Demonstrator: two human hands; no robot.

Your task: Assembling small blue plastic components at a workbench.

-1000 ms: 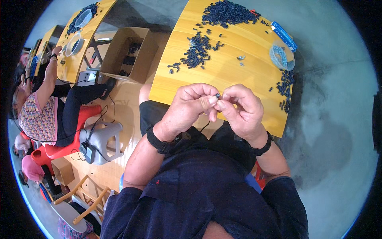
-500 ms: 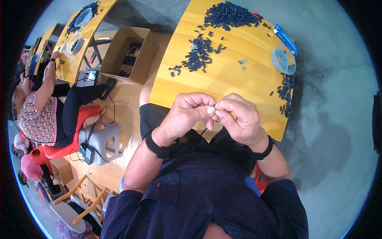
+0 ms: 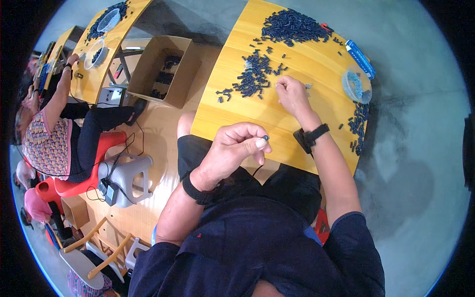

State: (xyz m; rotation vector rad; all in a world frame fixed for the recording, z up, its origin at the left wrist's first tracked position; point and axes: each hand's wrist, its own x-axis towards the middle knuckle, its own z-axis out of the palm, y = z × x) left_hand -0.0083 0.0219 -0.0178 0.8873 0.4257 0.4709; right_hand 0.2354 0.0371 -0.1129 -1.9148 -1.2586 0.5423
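My left hand [image 3: 237, 148], held over my lap in front of the table edge, pinches a small black tube-like piece [image 3: 265, 138] between thumb and index finger; its end points up. Farther out, my right hand [image 3: 293, 96] hovers at the table with its fingers curled together. Whether anything is in those fingers is hidden. Just right of it lie a few small pale pieces [image 3: 308, 86], partly covered by the hand. To its left spreads a loose scatter of black tube-like pieces [image 3: 252, 81] on the yellow tabletop [image 3: 222, 111].
A large heap of black pieces [image 3: 294, 27] lies at the table's far end. A clear tub [image 3: 356, 89] with light-blue bits and a blue box [image 3: 359, 59] stand by the right edge, near more black pieces [image 3: 357, 123]. Leftward are a cardboard box [image 3: 183, 74] and a seated person [image 3: 52, 133].
My right hand has left the left hand and moved forward over the table, beside the pale pieces. My left hand stays over my lap, holding the small black piece.
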